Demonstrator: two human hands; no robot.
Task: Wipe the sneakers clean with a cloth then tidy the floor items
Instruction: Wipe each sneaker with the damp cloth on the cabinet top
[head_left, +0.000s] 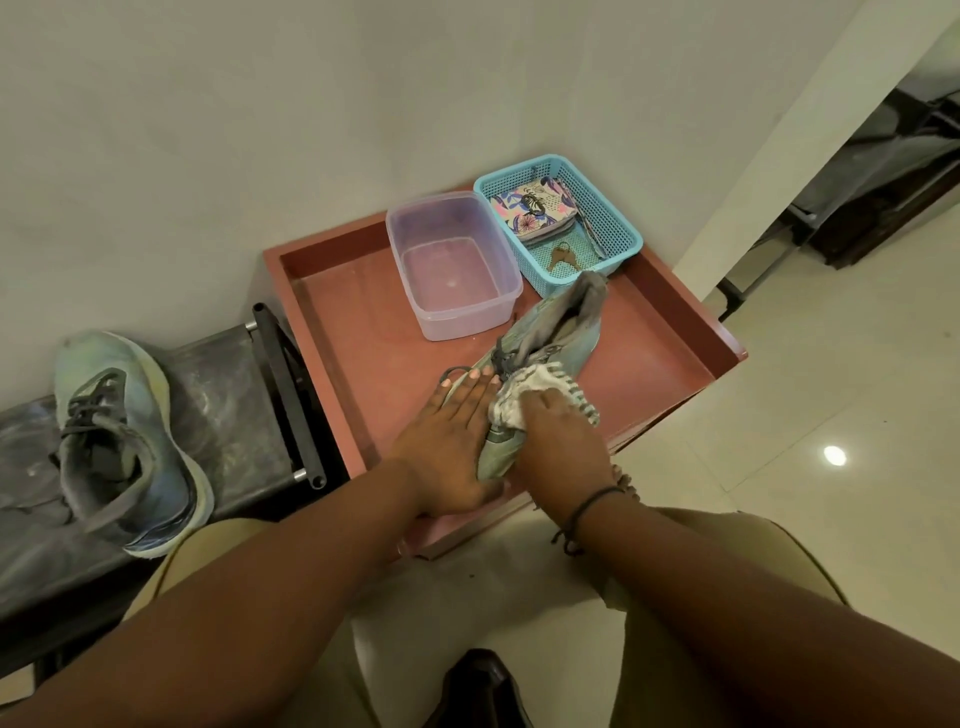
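Note:
A pale blue-green sneaker (563, 332) lies on the red tray-top table (660, 364), toe toward me. My left hand (452, 431) rests flat on its left side, fingers straight, steadying it. My right hand (558, 436) grips a white cloth (524, 395) with striped edges and presses it onto the front of the shoe. The toe is mostly hidden under my hands. The second sneaker (122, 441), same colours with grey laces, stands on a dark bench (234, 405) to the left.
A clear plastic tub (452, 306) holding a little water stands behind the shoe. Beside it a blue mesh basket (613, 218) holds a patterned pouch and keys. A white wall is behind, glossy tiled floor (831, 519) to the right.

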